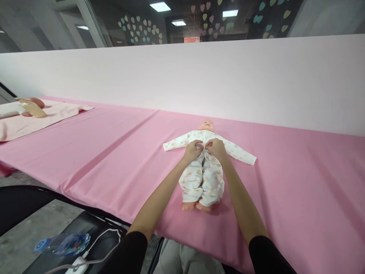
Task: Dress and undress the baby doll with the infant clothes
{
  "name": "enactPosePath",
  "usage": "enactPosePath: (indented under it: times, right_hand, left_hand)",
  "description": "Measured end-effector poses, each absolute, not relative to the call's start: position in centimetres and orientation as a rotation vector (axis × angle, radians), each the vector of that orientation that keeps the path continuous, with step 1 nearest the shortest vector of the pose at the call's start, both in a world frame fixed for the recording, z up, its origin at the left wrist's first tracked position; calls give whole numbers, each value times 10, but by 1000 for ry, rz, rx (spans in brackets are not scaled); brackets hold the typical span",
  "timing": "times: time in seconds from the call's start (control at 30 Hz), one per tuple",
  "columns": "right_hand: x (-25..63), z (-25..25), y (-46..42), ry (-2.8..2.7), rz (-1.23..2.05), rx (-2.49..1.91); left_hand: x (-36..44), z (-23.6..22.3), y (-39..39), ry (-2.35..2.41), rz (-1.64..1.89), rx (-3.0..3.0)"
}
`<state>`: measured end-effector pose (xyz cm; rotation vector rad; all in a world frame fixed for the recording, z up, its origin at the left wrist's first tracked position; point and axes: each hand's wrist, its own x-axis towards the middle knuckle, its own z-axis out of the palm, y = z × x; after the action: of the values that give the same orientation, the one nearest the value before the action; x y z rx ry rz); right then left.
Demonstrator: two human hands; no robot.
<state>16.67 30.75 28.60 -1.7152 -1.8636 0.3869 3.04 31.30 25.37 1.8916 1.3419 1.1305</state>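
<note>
A baby doll (206,125) lies on its back on the pink table cover, head toward the wall and bare feet toward me. It wears a white printed long-sleeved top (182,141), sleeves spread wide, and matching trousers (210,179). Both of my hands are at the doll's waist, close together. My left hand (194,150) has its fingers pinched on the clothing near the middle of the front. Just beside it, my right hand (216,147) pinches the cloth at the same spot. The exact bit of fabric between the fingertips is too small to make out.
The pink cover (114,152) drapes over the table's front edge. On the far left, a pale cloth (62,110) bears another doll, partly in view. A white wall (182,76) stands behind. At lower left, a plastic bottle (71,243) and a power strip (78,265) lie on a black seat.
</note>
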Motion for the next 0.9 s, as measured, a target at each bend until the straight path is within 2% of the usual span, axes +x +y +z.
enactPosePath:
  times: [0.2,0.37,0.77,0.9]
  right_hand:
    - [172,290,305,-1886,410,-1700]
    - [173,290,307,-1962,406,-1652]
    - [162,273,313,-1825,326,-1656]
    - [168,269,314,-1760,478,-1475]
  left_hand:
    - [34,254,318,1269,1208,2003]
    - [29,242,326,1199,1216,1777]
    - [34,260,311,1473,1143,1715]
    - [35,257,314,1448,1170,1656]
